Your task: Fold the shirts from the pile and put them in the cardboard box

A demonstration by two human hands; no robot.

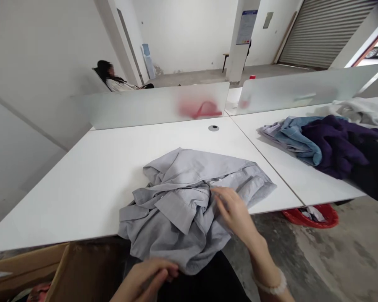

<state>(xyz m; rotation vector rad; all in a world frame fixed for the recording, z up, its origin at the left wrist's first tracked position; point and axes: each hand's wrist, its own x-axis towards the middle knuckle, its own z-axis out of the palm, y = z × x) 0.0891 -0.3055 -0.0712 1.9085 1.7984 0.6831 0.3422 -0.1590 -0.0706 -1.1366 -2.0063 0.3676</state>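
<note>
A crumpled grey button-up shirt (176, 209) lies on the white table, its lower part hanging over the front edge towards me. Its collar and a few small buttons show among the folds. My right hand (234, 212) is on the right side of the shirt, fingers bent and closed on the cloth near the button strip. Low in the view, my left hand (154, 274) is at the hanging hem, with curled fingers closed at its edge; slight blur softens the fingertips.
Purple, blue and other garments (337, 142) are piled on the right-hand table. Frosted dividers (157, 105) line the back edge. A cardboard box (63, 268) is at lower left, a red-lined bin (329, 216) below the table at right. Beyond the divider, a person (119, 84) sits reclined.
</note>
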